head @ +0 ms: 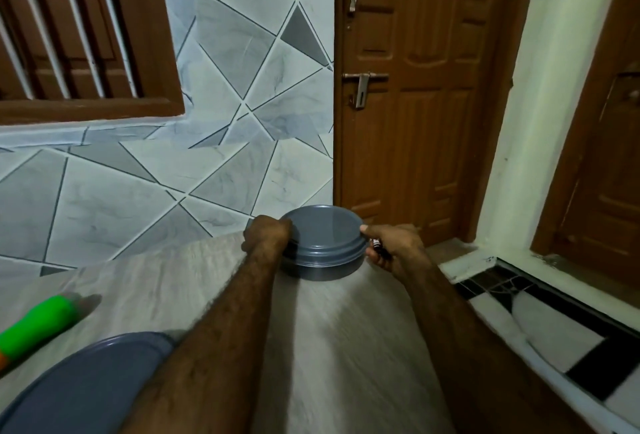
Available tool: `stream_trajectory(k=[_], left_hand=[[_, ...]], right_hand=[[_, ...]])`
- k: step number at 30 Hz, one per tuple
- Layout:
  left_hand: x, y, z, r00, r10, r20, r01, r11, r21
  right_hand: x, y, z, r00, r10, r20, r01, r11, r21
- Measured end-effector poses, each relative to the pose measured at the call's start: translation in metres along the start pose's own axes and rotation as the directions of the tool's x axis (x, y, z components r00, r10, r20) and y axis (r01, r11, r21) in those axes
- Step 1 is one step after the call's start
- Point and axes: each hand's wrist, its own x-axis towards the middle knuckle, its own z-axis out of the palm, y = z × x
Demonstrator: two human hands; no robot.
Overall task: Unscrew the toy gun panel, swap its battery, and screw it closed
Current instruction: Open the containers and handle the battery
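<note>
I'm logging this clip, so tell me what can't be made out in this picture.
Head view:
green plastic toy gun: left edge cuts it off, blurred; panel unseen.
small dark object: mostly covered by the right hand.
round grey lidded container: lid hides contents.
grey round dish: bottom edge, left forearm cut it.

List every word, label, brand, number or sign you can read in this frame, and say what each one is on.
No text in this frame can be read.
Small dark item held in the right hand: red and white label marks, too small and blurred to read.
Grey round tin, gripped by the left hand: no print visible.
Green toy gun: no print visible.
</note>
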Motion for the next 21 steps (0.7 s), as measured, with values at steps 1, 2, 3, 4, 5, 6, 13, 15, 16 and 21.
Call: stream_trajectory(k=[1,2,3,4,5,6,13,15,16,21], left_hand=[[0.005,-0.001,0.001,1.000,-0.009,0.009,0.009,1.000,0.014],[0.007,-0.003,0.001,1.000,-0.020,0.018,0.019,1.000,0.017],[0.011,-0.004,0.001,0.999,-0.021,0.028,0.021,1.000,0.013],[0.011,-0.003,-0.001,0.999,-0.024,0.040,0.024,1.000,0.009],[0.013,-0.003,-0.001,0.999,-0.023,0.047,0.023,1.000,-0.003],[0.013,-0.001,-0.002,0.998,-0.022,0.060,0.023,1.000,-0.018],[0.027,0.011,-0.001,0.969,-0.077,0.234,0.096,0.993,-0.072],[0.031,0.014,0.000,0.966,-0.084,0.246,0.096,0.995,-0.035],[0.028,0.017,-0.002,0.964,-0.089,0.250,0.097,0.995,-0.017],[0.034,0.026,-0.004,0.932,-0.123,0.340,0.096,0.991,0.097]], right_hand=[[0.005,0.000,0.001,1.000,-0.001,-0.008,0.001,1.000,-0.012],[0.009,0.001,0.002,1.000,0.003,-0.012,-0.003,1.000,-0.018],[0.012,0.002,0.004,1.000,0.010,-0.014,-0.010,1.000,-0.020],[0.014,0.003,0.005,1.000,0.016,-0.015,-0.016,1.000,-0.022],[0.016,0.003,0.007,1.000,0.019,-0.017,-0.020,0.999,-0.026],[0.018,0.002,0.008,1.000,0.020,-0.016,-0.020,0.999,-0.029],[0.028,-0.005,0.010,0.999,0.006,-0.034,-0.009,0.997,-0.083],[0.029,-0.005,0.009,0.999,0.001,-0.038,-0.005,0.995,-0.099],[0.030,-0.005,0.009,0.999,-0.004,-0.036,0.000,0.994,-0.112],[0.035,-0.009,0.007,0.999,-0.008,-0.034,0.003,0.992,-0.129]])
